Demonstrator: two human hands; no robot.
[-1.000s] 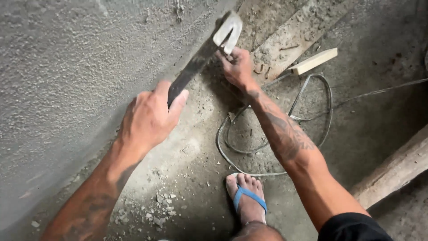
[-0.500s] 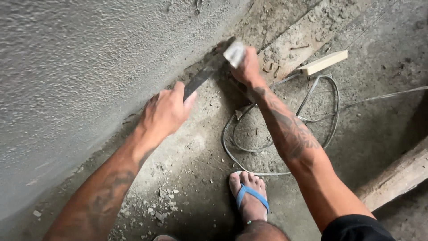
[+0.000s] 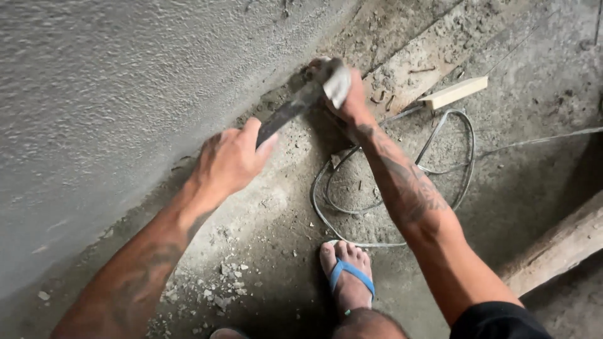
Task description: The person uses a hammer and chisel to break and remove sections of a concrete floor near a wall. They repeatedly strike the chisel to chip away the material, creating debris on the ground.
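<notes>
A long dark flat metal tool (image 3: 295, 108), like a plastering blade with a pale handle end, lies against the base of a rough grey plastered wall (image 3: 125, 81). My left hand (image 3: 229, 160) presses its near end, fingers curled over the blade. My right hand (image 3: 344, 94) grips the far end at the pale handle, close to where the wall meets the floor. Both forearms are tattooed and reach forward from below.
A grey cable (image 3: 402, 182) loops on the dusty concrete floor under my right arm. A short pale wood block (image 3: 453, 93) lies beyond it, a timber plank (image 3: 559, 251) at right. My foot in a blue sandal (image 3: 348, 279) stands below; plaster crumbs (image 3: 220, 282) lie bottom left.
Both hands and the tool have moved down the wall toward the floor joint. The blade's far end, raised a second ago, now sits low at the wall base.
</notes>
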